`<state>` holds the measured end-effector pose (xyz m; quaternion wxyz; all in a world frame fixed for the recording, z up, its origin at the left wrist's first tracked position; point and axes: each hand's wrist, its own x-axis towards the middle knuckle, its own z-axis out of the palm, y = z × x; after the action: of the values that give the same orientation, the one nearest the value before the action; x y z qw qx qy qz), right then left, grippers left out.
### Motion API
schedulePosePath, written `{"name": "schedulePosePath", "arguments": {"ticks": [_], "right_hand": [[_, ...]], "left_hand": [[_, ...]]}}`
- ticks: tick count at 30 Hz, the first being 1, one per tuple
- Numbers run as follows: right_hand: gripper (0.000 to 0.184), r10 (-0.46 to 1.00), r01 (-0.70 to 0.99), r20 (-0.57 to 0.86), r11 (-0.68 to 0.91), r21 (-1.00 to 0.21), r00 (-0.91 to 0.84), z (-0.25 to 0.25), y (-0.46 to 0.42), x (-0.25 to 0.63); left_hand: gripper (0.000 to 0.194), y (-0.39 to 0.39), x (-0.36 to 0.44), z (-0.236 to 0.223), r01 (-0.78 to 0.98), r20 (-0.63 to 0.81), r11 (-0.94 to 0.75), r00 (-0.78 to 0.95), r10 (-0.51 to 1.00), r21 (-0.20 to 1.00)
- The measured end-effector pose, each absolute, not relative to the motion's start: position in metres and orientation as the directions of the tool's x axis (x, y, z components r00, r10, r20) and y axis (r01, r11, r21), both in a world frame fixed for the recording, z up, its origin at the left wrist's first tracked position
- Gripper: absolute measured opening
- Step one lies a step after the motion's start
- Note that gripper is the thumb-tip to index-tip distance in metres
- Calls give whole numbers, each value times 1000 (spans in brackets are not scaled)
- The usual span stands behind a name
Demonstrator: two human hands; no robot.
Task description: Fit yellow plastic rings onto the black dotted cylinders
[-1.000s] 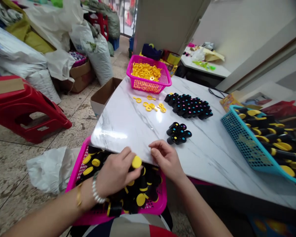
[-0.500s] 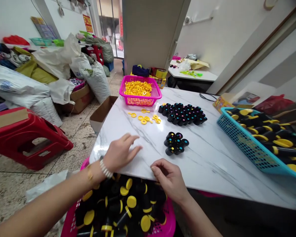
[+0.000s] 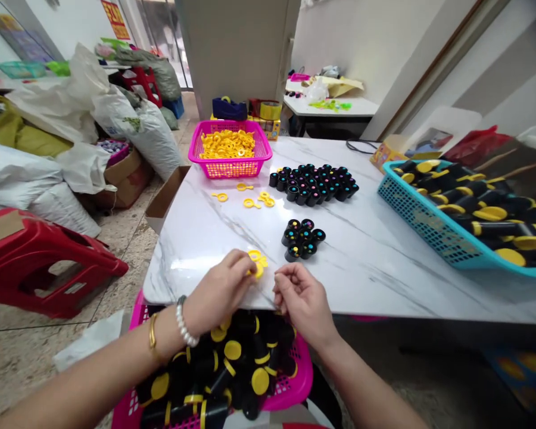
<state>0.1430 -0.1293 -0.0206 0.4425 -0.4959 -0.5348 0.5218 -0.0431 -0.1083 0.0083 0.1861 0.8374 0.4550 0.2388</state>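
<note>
My left hand rests at the near edge of the white marble table, its fingers pinched on a few yellow plastic rings. My right hand sits just to the right of it, fingers curled in a pinch close to those rings; what it holds, if anything, I cannot make out. Below both hands, on my lap, a pink basket is full of black tubes with yellow caps. A small cluster of black caps stands on the table just beyond my hands.
At the far end a pink basket of yellow rings, loose rings and a big block of black caps. A blue basket of finished tubes sits right. A red stool, cardboard box and sacks stand left.
My left hand left the lap basket, reached out over the table and came back to the near edge pinching yellow rings. My right hand stayed near the edge. The view tilted up.
</note>
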Motion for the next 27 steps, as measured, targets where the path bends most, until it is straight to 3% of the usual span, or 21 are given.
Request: {"name": "schedulePosePath", "arguments": {"ticks": [4, 7, 14, 18, 21, 24, 27], "right_hand": [[31, 980, -53, -146, -154, -987, -132, -11, -125, 141], [31, 981, -47, -154, -160, -986, -114, -6, -122, 145], [23, 997, 261, -64, -73, -962, 42, -18, -127, 185], [26, 1000, 419, -23, -13, -908, -18, -15, -126, 194], [28, 999, 527, 47, 40, -849, 0, -9, -125, 200], [40, 998, 472, 18, -12, -882, 59, -9, -124, 217], [55, 989, 384, -34, -87, -919, 143, -14, -121, 241]], "left_hand": [[17, -129, -30, 10, 582, 315, -587, 506, 803, 562], [17, -119, -26, 4, 550, 317, -627, 557, 768, 552], [17, -96, -11, -4, 640, 281, -485, 400, 872, 595], [20, -92, 3, -6, 624, 252, -503, 449, 857, 599], [17, -93, 8, -9, 650, 222, -549, 518, 826, 525], [16, -92, 8, -12, 703, 200, -535, 506, 839, 468], [30, -84, 10, -13, 718, 192, -454, 419, 887, 527]]}}
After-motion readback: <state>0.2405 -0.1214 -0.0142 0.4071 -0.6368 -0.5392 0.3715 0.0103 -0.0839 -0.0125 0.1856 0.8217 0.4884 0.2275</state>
